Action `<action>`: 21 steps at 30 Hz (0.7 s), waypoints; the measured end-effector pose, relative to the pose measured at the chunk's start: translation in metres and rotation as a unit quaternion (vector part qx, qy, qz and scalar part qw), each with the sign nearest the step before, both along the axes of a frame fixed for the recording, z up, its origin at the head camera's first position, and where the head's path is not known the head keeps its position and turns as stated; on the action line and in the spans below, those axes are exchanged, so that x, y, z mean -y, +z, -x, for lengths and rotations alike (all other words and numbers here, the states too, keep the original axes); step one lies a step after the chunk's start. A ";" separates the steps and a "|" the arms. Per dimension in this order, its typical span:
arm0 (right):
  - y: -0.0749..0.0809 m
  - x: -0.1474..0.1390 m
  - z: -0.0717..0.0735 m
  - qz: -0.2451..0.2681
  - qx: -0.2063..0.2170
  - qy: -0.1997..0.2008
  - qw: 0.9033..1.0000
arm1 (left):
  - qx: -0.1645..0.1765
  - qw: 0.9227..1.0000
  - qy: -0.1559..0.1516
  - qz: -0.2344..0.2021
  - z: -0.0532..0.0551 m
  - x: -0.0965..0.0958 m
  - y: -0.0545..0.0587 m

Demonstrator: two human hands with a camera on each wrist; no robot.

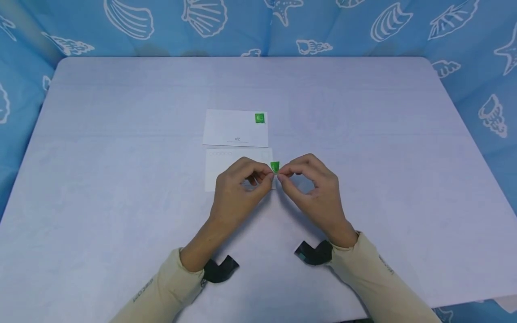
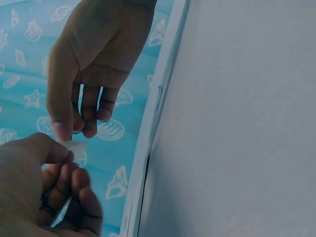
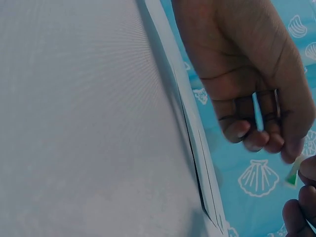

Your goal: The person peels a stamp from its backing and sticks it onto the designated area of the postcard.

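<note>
Held between both hands is a small green stamp [image 1: 275, 166], raised above the near end of the lower postcard. My left hand [image 1: 244, 184] pinches its lower edge between thumb and forefinger. From the other side, the thumb and forefinger of my right hand [image 1: 313, 188] meet at the same lower edge. In the left wrist view the stamp's pale back [image 2: 76, 147] shows between the fingertips; the right wrist view catches a green bit of the stamp [image 3: 292, 178]. The lower white card [image 1: 234, 163], with a row of small printed boxes, is partly covered by the left hand.
Just beyond it lies another white card [image 1: 230, 125] with a green stamp [image 1: 260, 118] at its upper right corner. Both cards rest on a large white table [image 1: 383, 134]. A blue curtain [image 1: 242, 27] with white shell drawings hangs behind and around the table.
</note>
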State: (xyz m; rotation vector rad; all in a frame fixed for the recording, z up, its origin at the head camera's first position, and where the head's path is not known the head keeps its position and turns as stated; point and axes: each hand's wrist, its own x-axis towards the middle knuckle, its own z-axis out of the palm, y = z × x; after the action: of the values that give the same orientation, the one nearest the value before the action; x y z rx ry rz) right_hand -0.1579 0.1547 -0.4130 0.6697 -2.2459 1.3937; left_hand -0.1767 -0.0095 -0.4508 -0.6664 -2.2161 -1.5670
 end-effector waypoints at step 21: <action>0.002 -0.006 0.001 -0.012 -0.007 -0.017 1.000 | 0.004 1.000 0.001 0.005 0.000 -0.001 -0.002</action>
State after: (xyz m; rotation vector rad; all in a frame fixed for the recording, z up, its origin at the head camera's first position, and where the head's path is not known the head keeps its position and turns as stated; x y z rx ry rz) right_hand -0.1593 0.1602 -0.4114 0.6438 -2.2560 1.3453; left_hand -0.1766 -0.0085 -0.4532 -0.6622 -2.2308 -1.5611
